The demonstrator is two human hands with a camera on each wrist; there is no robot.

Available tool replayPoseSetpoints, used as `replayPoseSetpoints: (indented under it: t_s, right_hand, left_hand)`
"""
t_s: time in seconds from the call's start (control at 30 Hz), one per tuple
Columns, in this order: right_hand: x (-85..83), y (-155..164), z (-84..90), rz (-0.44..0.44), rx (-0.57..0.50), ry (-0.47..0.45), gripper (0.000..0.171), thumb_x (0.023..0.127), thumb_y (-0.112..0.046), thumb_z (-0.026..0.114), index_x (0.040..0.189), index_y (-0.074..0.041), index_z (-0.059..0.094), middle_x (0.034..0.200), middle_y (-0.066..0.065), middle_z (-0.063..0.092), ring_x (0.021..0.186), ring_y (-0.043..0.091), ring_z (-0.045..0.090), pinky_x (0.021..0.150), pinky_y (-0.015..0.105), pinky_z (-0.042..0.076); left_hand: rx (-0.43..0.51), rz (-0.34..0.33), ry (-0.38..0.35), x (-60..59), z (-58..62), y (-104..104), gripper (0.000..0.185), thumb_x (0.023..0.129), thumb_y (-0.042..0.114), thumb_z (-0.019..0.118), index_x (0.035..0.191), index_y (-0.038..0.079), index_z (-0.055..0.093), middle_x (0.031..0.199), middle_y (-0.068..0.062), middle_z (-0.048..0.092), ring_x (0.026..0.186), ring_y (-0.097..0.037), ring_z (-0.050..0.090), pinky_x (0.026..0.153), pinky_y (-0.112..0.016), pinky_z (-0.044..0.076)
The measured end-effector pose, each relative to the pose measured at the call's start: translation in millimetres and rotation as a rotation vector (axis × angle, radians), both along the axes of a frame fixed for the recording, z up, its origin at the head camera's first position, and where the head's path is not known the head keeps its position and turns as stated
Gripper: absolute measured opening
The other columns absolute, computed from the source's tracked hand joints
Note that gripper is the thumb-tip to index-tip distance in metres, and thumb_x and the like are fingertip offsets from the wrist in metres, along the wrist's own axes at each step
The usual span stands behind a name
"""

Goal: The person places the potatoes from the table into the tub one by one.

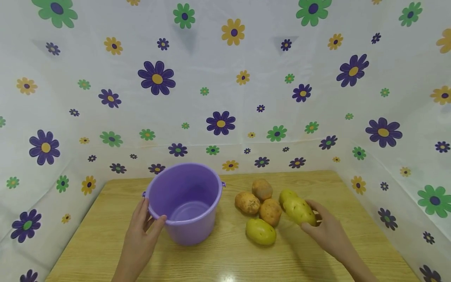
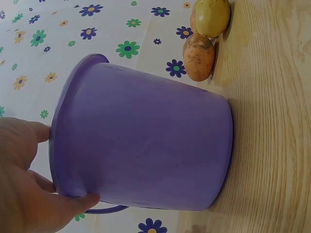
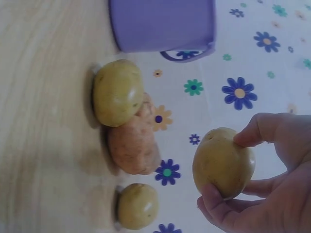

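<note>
A purple plastic bucket (image 1: 186, 199) stands upright and empty on the wooden table (image 1: 225, 258). My left hand (image 1: 152, 213) grips its near-left rim, thumb over the edge; the left wrist view shows that hand (image 2: 65, 165) on the bucket's (image 2: 146, 141) rim. To the right, my right hand (image 1: 311, 218) holds a yellow potato (image 1: 298, 210) just above the table. In the right wrist view the fingers (image 3: 252, 133) curl round this potato (image 3: 221, 160). Several more potatoes lie in a cluster between bucket and hand: a brown one (image 1: 248, 202), a yellow one (image 1: 260, 231).
A flowered white cloth (image 1: 225, 98) covers the walls behind and on both sides of the table. Other potatoes in the cluster: brown (image 1: 262, 189), brown (image 1: 270, 212), yellow-green (image 1: 286, 194). Bare wood lies in front of the bucket and potatoes.
</note>
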State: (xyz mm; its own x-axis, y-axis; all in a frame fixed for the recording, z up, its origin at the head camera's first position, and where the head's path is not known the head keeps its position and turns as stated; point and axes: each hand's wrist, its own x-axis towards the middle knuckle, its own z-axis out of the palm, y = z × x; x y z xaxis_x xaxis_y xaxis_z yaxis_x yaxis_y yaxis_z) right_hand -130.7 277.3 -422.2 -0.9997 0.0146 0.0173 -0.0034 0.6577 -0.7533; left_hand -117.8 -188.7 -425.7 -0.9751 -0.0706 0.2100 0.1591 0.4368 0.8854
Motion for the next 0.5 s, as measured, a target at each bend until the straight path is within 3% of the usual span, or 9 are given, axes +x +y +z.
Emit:
replayPoseSetpoints:
  t_s: [0.1,0.5]
  right_hand:
    - [-0.9,1.3,11.6,0.004,0.010,0.017,0.069,0.091,-0.012,0.070,0.152,0.004,0.041,0.135,0.031,0.057,0.105,0.035,0.064,0.071,0.031,0.062]
    - [-4.9,8.0,52.8,0.027,0.054,0.098,0.069,0.094,-0.017,0.070,0.154,0.001,0.041,0.130,0.029,0.060,0.105,0.038,0.064,0.072,0.032,0.059]
  left_hand:
    - [0.005,-0.003,0.005,-0.5,-0.1,-0.2,0.083,0.105,0.032,0.063,0.165,0.002,0.013,0.171,-0.019,0.006,0.147,-0.048,0.033,0.110,-0.015,0.036]
    - [0.004,-0.008,-0.028,-1.2,0.1,-1.1,0.086,0.105,0.035,0.062,0.165,0.004,0.009,0.172,-0.016,0.002,0.150,-0.044,0.030,0.116,-0.032,0.035]
